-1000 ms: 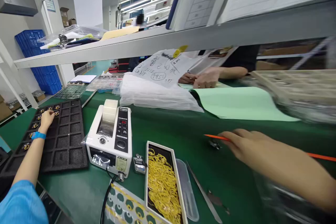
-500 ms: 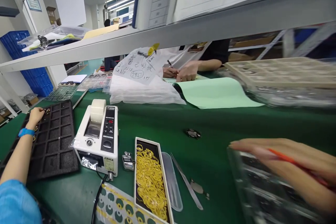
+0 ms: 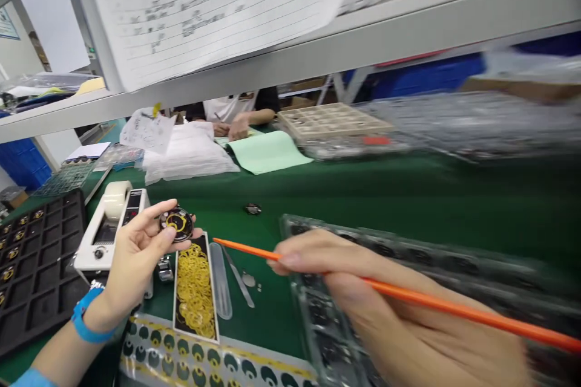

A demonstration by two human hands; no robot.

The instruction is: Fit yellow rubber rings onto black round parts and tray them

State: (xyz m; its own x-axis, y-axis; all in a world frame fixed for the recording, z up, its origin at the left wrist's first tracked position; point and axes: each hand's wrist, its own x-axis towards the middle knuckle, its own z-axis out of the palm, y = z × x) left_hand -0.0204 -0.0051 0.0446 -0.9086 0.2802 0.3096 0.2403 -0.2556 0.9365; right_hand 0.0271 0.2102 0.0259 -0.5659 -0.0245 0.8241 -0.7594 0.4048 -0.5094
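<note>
My left hand is closed on a round black watch case, pinched between thumb and fingers, with a yellow ring visible inside it. It is raised above the far end of a white-edged box of yellow rings. A thin orange pointed stick is gripped in my right hand, its tip pointing left toward the box. Below my right hand, partly hidden by it, lies a clear plastic tray with dark parts in its compartments. A black compartment tray at the left holds several round parts.
A tape dispenser stands behind my left hand. Tweezers, a clear plastic lid and a sheet of stickers lie near the box. A small dark part lies farther back. Another person's hands show across the table.
My left hand has come from the black tray to the middle, now with the watch case. The view has turned right. My right hand has moved left in view, stick pointing left.
</note>
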